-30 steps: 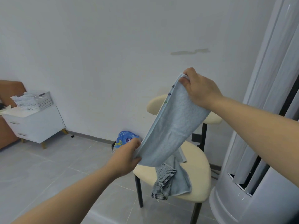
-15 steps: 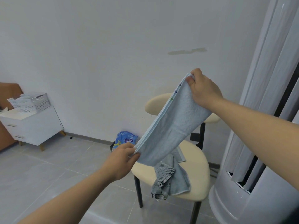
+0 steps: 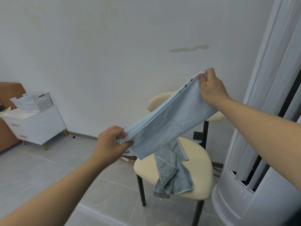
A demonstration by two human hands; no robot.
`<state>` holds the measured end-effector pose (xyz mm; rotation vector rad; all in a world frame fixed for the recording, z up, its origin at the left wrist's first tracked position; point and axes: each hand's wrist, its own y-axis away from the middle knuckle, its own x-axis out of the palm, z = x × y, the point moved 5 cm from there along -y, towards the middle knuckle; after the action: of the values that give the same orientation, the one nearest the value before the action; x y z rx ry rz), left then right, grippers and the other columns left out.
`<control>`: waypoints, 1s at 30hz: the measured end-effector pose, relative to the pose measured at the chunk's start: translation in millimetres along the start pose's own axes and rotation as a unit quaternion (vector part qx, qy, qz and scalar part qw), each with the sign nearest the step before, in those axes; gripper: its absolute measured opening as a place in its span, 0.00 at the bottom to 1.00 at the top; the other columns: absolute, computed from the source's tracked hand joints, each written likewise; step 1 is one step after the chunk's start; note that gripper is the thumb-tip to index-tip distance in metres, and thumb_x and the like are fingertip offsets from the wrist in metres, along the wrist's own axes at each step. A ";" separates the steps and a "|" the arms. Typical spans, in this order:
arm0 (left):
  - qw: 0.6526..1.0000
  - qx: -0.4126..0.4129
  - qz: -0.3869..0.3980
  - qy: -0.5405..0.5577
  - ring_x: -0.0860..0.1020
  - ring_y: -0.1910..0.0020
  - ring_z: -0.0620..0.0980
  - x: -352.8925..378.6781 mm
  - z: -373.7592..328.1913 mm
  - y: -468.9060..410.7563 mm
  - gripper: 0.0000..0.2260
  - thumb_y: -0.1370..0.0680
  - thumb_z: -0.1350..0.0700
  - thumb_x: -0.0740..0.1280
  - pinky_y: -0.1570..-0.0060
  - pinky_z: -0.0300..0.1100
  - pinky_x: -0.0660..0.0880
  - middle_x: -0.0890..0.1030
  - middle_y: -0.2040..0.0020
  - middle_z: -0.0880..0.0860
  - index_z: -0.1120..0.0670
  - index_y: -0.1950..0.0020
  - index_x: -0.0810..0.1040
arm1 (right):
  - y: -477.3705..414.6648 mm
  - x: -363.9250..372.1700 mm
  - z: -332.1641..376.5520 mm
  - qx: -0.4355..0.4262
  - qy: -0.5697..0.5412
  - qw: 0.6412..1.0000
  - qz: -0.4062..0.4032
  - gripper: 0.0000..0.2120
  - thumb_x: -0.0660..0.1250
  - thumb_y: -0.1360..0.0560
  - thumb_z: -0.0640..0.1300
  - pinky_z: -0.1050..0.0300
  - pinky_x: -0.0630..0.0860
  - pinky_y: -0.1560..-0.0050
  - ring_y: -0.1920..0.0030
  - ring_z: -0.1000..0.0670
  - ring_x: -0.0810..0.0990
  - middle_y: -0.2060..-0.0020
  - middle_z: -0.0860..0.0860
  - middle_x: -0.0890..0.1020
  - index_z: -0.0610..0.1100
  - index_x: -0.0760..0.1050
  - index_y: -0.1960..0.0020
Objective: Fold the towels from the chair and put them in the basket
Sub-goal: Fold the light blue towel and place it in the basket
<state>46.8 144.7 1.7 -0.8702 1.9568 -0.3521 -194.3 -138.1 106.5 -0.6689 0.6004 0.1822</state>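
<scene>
A light blue towel point(image 3: 171, 126) is held in the air between both hands, folded lengthwise into a narrow band with several layered edges showing along its upper side. Its lower end is pinched by the left hand point(image 3: 112, 144), thumb and curled fingers closed on the cloth; its upper end is gripped by the right hand point(image 3: 211, 88), the thumb pressed over the corner and the fingers wrapped behind it. The band is stretched on a slant — low at the left, high at the right — above and in front of the chair point(image 3: 200, 168), apart from the seat.

A second towel point(image 3: 172, 173), grey-blue with a dark striped border, is left crumpled on the cream seat, one end draped over the front edge. The chair is carried on black legs, and its curved cream backrest is partly hidden behind the held towel.

The white perforated basket point(image 3: 32, 103) is set well apart at the far left, on top of a white drawer cabinet point(image 3: 37, 124) — something pale lies inside, too small to be made out. A tall white cylindrical unit point(image 3: 254, 193) is seen just beside the chair on the right.
</scene>
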 end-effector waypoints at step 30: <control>0.931 -0.348 -0.056 0.094 0.75 0.49 0.57 10.1 55.6 -23.3 0.18 0.19 0.47 0.65 0.51 0.48 0.70 0.76 0.46 0.55 0.53 0.34 0.67 | 35.4 52.8 -31.1 0.168 0.033 0.971 0.165 0.25 0.51 0.16 0.55 0.55 0.66 0.50 0.44 0.40 0.76 0.41 0.39 0.78 0.35 0.72 0.35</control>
<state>100.7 126.8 -20.8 -1.4416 2.2486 0.2323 -177.8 -131.8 37.9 -0.2449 0.7847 0.3591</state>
